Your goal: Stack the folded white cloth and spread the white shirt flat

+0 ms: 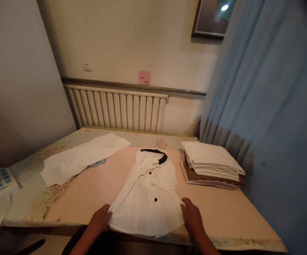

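Observation:
A small white shirt (142,209) with a dark collar and two dark buttons showing lies face up near the table's front edge. Its collar points away from me, and one sleeve lies folded across the chest. My left hand (101,216) is closed on the left lower corner of the hem. At the right side of the hem, my right hand (192,214) pinches the cloth between thumb and fingers. Between the two hands the hem spreads wide and hangs slightly at the table edge.
A pink cloth (217,212) covers part of the table. Folded fabrics (211,159) are stacked at the right. A white garment (81,159) lies at the left, behind a white power strip (0,182). A blue curtain (275,124) hangs along the right side; a radiator (118,109) stands behind.

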Tool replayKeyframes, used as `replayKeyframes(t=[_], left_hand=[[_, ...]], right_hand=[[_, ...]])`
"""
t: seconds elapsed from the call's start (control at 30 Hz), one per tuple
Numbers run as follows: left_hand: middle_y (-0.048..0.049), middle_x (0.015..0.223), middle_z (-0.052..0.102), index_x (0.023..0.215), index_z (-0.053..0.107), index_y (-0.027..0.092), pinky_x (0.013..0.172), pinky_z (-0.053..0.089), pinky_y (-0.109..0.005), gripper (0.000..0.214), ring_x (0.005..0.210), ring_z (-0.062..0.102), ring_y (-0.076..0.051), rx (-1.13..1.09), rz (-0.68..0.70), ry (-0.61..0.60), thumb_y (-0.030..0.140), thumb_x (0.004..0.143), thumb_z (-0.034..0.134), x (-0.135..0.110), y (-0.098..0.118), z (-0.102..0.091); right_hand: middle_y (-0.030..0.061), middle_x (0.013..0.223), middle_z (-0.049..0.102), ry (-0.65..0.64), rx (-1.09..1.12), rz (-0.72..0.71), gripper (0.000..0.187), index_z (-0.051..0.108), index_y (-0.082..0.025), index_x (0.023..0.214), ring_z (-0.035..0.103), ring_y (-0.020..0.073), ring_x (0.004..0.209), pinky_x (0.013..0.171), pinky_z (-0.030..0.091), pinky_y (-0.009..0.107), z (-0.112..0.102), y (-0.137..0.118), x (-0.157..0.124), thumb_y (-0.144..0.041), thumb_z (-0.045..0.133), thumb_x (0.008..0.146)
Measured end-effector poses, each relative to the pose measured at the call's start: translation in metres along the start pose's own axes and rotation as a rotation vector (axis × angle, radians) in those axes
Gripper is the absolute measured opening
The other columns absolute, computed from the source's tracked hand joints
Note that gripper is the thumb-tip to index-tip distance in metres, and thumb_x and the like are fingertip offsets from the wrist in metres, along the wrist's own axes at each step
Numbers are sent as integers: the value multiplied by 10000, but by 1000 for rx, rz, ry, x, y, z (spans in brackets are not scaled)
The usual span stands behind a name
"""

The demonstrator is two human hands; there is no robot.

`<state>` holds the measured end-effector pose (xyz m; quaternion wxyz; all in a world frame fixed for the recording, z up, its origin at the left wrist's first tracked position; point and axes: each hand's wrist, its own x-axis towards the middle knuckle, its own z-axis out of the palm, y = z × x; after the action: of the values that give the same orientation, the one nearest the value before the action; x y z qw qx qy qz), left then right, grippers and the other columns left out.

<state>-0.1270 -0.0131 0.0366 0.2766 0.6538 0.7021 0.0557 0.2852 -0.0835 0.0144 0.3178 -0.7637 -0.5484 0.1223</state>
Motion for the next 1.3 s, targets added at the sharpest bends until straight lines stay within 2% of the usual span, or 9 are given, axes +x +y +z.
replayKeyframes(t=[0.07, 0.17, 0.3, 0.47, 0.63, 0.83, 1.1, 1.3], left_hand=[[-62, 868, 682, 948, 572, 185, 740, 436, -290, 239, 828, 659, -213, 30, 31, 37, 262, 893, 353, -4, 0, 0], [-111, 1024, 664, 1012, 591, 169, 844, 419, -338, 285, 1012, 605, -260, 154, 66, 155, 326, 908, 377, -9, 7, 0], [-153, 1211, 590, 1206, 556, 129, 922, 391, -387, 392, 1142, 512, -304, 289, 112, 288, 331, 909, 399, -4, 31, 2], [-153, 1333, 513, 1325, 480, 109, 952, 375, -363, 452, 1216, 451, -280, 262, 177, 329, 266, 907, 412, 16, 64, 10], [-134, 1253, 546, 1267, 509, 133, 911, 380, -346, 407, 1155, 481, -262, 254, 210, 308, 245, 880, 453, 39, 86, 13], [-103, 1041, 589, 993, 595, 162, 796, 382, -341, 204, 980, 542, -244, 329, 250, 305, 188, 853, 448, 63, 97, 12], [-106, 943, 593, 908, 603, 164, 743, 381, -357, 267, 869, 583, -243, 348, 303, 358, 127, 899, 339, 86, 92, 24], [-67, 947, 625, 935, 572, 190, 709, 378, -297, 254, 869, 610, -194, 208, 303, 290, 174, 940, 319, 96, 82, 24]], right_hand=[[69, 904, 720, 28, -14, 7, 290, 623, -234, 996, 669, 229, 805, 702, 452, 302, -4, 0, -4, -373, 395, 883], [74, 895, 709, 115, -8, 26, 339, 624, -237, 960, 658, 225, 792, 696, 442, 300, -8, 4, -6, -426, 345, 920], [67, 867, 697, 202, -30, 23, 357, 622, -239, 912, 642, 216, 764, 680, 427, 292, -2, 13, -4, -442, 328, 929], [56, 933, 689, 219, -87, 23, 356, 608, -238, 939, 642, 207, 795, 707, 425, 294, 10, 20, -1, -459, 328, 934], [51, 949, 666, 198, -149, 6, 356, 587, -243, 927, 639, 214, 846, 738, 430, 307, 14, 21, -1, -464, 308, 946], [54, 938, 643, 179, -220, -19, 367, 587, -242, 920, 632, 209, 838, 750, 440, 319, 16, 18, 0, -476, 306, 947], [52, 952, 676, 165, -231, 16, 347, 606, -259, 948, 656, 202, 838, 748, 489, 305, 18, 17, 2, -506, 366, 905], [47, 974, 695, 145, -233, 82, 339, 626, -271, 937, 675, 204, 836, 726, 520, 301, 20, 23, 6, -535, 433, 847]])
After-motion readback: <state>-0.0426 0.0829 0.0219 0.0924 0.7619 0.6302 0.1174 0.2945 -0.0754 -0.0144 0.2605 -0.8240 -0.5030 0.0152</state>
